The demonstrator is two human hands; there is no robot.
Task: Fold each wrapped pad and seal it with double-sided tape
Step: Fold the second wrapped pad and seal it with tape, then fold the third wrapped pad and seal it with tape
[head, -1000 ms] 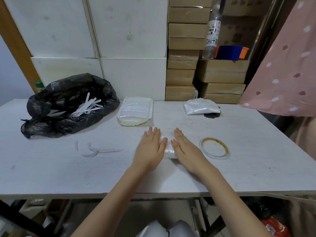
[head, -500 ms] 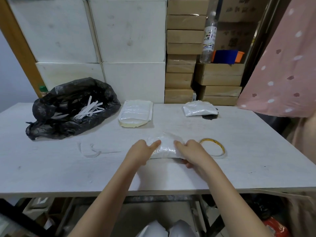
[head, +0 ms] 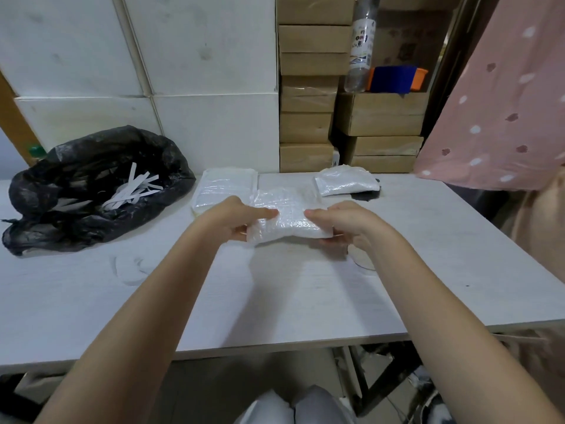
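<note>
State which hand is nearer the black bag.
Left. The left hand grips the pad's left end, on the side toward the black bag at the table's far left. The right hand grips the pad's right end, farther from the bag.

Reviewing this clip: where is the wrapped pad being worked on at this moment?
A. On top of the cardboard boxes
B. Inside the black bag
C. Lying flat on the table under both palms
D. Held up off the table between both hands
D: the left hand and right hand grip opposite ends of the wrapped pad, raised above the table.
</note>
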